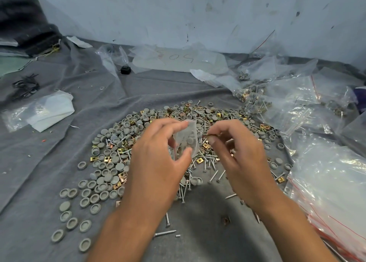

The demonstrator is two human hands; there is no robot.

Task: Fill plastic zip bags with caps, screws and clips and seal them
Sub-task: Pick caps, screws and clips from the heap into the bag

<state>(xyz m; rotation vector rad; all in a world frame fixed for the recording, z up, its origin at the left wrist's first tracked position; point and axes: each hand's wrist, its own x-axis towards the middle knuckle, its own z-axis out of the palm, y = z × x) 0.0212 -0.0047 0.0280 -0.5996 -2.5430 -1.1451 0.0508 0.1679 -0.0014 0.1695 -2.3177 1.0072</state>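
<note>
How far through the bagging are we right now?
Done: filled bags lie at the far right. In hand: the left hand holds a small zip bag with caps inside, unsealed; the right hand pinches a clip beside it. Left: a large loose pile and empty bags.

Grey caps (103, 182), silver screws (208, 160) and brass-gold clips (202, 159) lay mixed on a plain grey cloth (49, 162). Right of the caps, clear bags (326, 192) had red strips.

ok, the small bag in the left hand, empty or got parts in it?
Partly filled. Grey caps show through the small bag that the left hand holds upright. Sealed or not: cannot tell.
</note>
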